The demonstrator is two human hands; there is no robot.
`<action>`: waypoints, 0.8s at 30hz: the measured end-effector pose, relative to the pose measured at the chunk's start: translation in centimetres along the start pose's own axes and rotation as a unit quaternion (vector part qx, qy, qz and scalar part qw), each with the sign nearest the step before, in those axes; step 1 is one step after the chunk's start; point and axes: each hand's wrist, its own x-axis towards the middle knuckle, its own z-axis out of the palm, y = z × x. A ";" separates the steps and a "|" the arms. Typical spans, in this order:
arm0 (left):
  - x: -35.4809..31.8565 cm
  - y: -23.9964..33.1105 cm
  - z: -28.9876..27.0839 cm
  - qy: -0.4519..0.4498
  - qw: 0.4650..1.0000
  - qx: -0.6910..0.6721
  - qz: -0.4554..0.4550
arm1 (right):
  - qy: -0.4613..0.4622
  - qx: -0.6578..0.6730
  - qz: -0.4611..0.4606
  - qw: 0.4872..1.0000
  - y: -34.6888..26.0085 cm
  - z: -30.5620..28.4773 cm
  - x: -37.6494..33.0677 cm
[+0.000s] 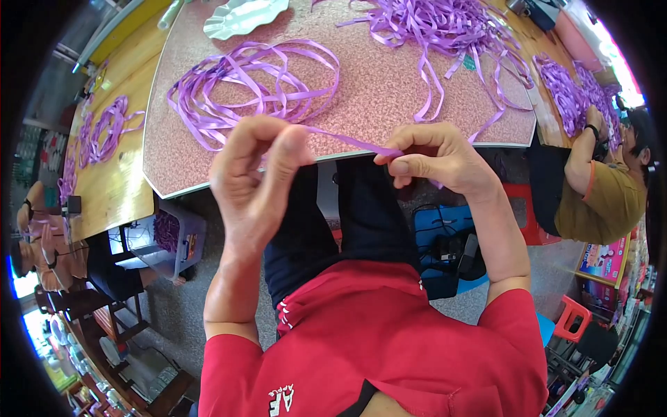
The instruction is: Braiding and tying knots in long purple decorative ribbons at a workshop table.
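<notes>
A narrow purple ribbon [351, 141] is stretched between my two hands, just over the near edge of the pink speckled table [375, 90]. My left hand [253, 170] pinches one end of this span between thumb and forefinger. With thumb and fingers closed, my right hand [438, 158] grips the other end, and a bit of ribbon hangs below it. Beyond my left hand lies a loose coil of purple ribbon [326, 83] on the table. A large tangled heap of purple ribbon [438, 28] sits at the far right, with loose strands trailing toward my right hand.
A white wavy-edged dish [244, 17] stands at the far left of the table. Wooden tables [114, 167] with more ribbon flank it. People work at both sides, one in a brown shirt [604, 208]. A clear plastic bin [177, 240] and a blue stool [445, 229] stand below table height.
</notes>
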 end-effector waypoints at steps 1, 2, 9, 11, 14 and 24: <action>-0.2 -0.4 -0.8 0.007 1.000 -0.023 -0.020 | 0.008 -0.004 0.032 0.999 -0.1 -0.3 -0.4; -0.2 -0.7 -1.3 0.031 0.998 -0.022 -0.042 | 0.017 -0.009 0.064 0.998 -0.2 -0.4 -0.7; -0.6 -1.0 -1.2 -0.002 0.929 0.340 0.145 | 0.038 -0.039 0.045 0.997 -1.0 1.1 -0.5; -0.7 -0.2 0.1 -0.115 0.900 0.358 0.223 | 0.030 -0.012 0.047 0.998 -1.7 2.1 -0.2; -1.2 -1.0 1.8 -0.225 0.922 0.256 0.183 | 0.021 -0.026 0.020 0.999 -2.0 2.8 0.0; -1.8 -1.6 1.7 -0.197 0.976 0.024 -0.091 | 0.067 -0.254 -0.140 0.955 -1.1 2.5 -0.5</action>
